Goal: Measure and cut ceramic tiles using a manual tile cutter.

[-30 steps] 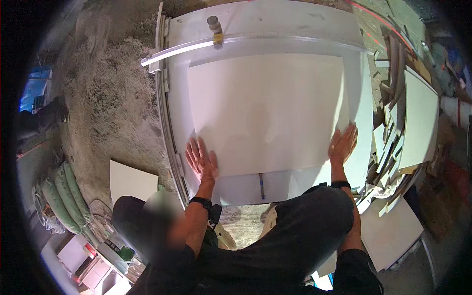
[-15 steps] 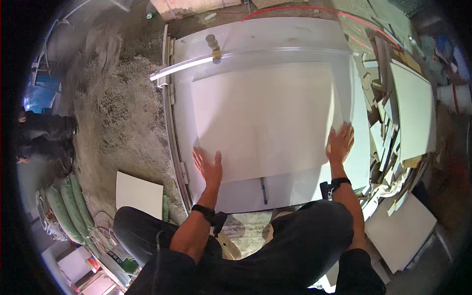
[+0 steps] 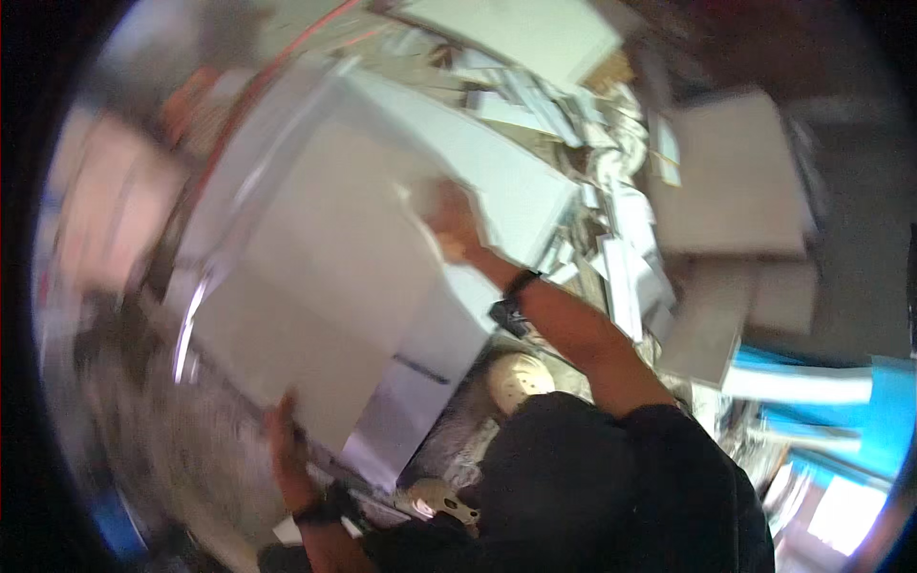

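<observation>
A large pale tile (image 3: 315,248) lies tilted across the view over a bigger white board (image 3: 511,162). My right hand (image 3: 449,220) is at the tile's right edge, its fingers smeared by motion but closed round the rim. My left hand (image 3: 285,439) grips the opposite edge, thumb raised and the other fingers partly hidden. A dark pen (image 3: 420,369) rests on the bare strip of board between the tile and my knees. The shiny end of a metal bar (image 3: 191,329) shows beyond the tile's left side.
Broken tile strips (image 3: 611,201) are heaped right of the board. A pale panel (image 3: 535,38) lies past them, and large tan sheets (image 3: 735,181) stand farther right. My beige clog (image 3: 521,379) is close to the board's near edge. A red cord (image 3: 224,143) crosses the far left.
The view has swung right, so everything appears turned and blurred. Relative to the board, the tile has shifted left, with more board showing on its right. Both hands stay at its opposite edges.
</observation>
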The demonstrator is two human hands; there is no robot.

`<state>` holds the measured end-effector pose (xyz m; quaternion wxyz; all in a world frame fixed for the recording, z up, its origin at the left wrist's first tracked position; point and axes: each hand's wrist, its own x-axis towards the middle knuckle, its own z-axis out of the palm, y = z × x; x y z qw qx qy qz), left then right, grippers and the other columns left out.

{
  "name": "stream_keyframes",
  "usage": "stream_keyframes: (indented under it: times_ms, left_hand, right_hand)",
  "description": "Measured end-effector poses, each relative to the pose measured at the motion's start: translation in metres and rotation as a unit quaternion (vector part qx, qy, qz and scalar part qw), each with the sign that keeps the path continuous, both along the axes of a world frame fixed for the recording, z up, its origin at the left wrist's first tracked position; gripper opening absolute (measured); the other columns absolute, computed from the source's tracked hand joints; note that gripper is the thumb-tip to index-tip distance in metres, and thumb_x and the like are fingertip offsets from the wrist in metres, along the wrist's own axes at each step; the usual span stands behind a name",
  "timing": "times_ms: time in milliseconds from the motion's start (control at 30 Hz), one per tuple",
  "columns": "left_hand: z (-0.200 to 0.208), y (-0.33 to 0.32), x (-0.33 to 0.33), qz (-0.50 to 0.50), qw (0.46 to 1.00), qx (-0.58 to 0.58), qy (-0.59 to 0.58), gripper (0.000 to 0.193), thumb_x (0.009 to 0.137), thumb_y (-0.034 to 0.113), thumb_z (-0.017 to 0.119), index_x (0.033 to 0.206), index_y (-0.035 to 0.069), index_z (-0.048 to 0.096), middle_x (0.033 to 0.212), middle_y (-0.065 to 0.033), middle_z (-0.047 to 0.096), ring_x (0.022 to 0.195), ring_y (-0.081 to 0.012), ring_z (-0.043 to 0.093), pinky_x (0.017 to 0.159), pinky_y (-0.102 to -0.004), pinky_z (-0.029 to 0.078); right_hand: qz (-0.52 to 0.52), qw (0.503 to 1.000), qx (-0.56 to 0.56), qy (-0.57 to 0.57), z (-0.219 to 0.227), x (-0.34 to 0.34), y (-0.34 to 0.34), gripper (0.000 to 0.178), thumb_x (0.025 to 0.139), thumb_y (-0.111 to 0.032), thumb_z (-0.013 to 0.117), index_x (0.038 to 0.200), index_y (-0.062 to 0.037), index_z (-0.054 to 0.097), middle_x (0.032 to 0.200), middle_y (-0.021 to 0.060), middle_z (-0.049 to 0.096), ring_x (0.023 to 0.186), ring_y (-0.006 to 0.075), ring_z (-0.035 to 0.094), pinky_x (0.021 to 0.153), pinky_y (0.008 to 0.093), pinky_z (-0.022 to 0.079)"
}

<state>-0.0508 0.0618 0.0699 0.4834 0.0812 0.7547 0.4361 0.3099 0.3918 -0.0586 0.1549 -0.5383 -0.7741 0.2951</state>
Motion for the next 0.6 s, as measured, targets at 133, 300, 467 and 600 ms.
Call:
stream_keyframes:
  times_ms: [133,300,467,600]
  left_hand:
    - [0.043,0.011,0.03,-0.013,0.999,0.039,-0.032,0.053,0.094,0.024,0.064,0.132,-0.009,0.047,0.129,-0.022,0.052,0.116,-0.032,0.055,0.095,-0.0441,0.05]
    - [0.078,0.037,0.081,-0.093,0.985,0.109,0.093,0.048,0.096,0.023,0.062,0.129,-0.01,0.051,0.13,-0.0244,0.052,0.116,-0.032,0.056,0.097,-0.0429,0.05]
    - [0.109,0.102,0.146,-0.261,0.902,0.254,0.234,0.045,0.097,0.023,0.061,0.126,-0.01,0.054,0.13,-0.0253,0.052,0.116,-0.0316,0.057,0.098,-0.0416,0.05]
    - [0.142,0.147,0.211,-0.393,0.705,0.404,0.43,0.042,0.098,0.022,0.061,0.124,-0.011,0.056,0.13,-0.0261,0.052,0.116,-0.0312,0.057,0.099,-0.0407,0.049]
  right_hand:
    - [-0.015,0.997,0.035,0.068,0.037,0.026,-0.099,0.069,0.09,-0.029,0.06,0.147,0.001,0.034,0.151,0.0252,0.034,0.144,0.0401,0.028,0.119,0.05,0.02]
    - [0.059,0.974,-0.026,0.218,0.086,0.053,-0.183,0.052,0.089,-0.029,0.062,0.13,0.0011,0.052,0.126,0.0216,0.058,0.123,0.0387,0.052,0.105,0.0476,0.041]
    - [-0.045,0.945,-0.14,0.291,0.152,0.072,-0.152,0.064,0.091,-0.045,0.061,0.131,0.0035,0.049,0.12,0.0251,0.061,0.113,0.042,0.057,0.1,0.0483,0.043]
    - [-0.182,0.879,-0.119,0.424,0.22,0.114,-0.122,0.056,0.098,-0.049,0.054,0.114,0.0037,0.057,0.105,0.0221,0.063,0.098,0.0337,0.061,0.086,0.0427,0.048]
